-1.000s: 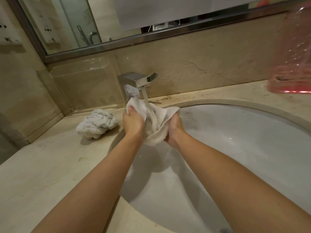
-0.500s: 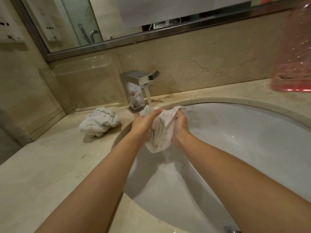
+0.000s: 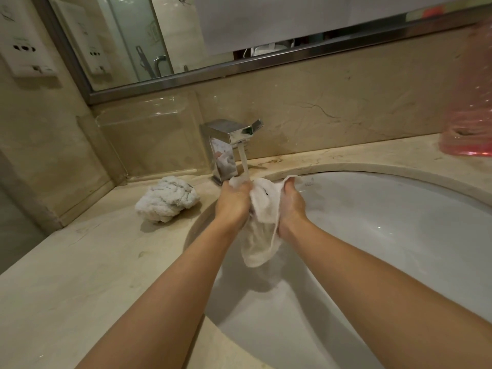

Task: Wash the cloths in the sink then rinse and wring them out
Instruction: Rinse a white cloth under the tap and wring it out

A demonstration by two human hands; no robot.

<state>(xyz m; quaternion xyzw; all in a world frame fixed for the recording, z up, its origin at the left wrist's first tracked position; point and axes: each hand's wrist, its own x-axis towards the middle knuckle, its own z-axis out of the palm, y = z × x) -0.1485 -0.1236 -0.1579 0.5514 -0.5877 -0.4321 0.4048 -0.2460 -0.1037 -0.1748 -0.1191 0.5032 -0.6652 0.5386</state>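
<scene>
Beige marble wall (image 3: 332, 107) fills the frame's centre; a steel-framed mirror (image 3: 149, 41) spans the top; a white socket plate (image 3: 24, 49) sits upper left.

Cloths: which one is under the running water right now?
The thin white cloth gripped by both hands over the sink; the balled fluffy cloth sits untouched on the counter.

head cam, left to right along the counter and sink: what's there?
Balled-up cloth on the counter → faucet → left hand → cloth held under the water → right hand → pink container.
</scene>
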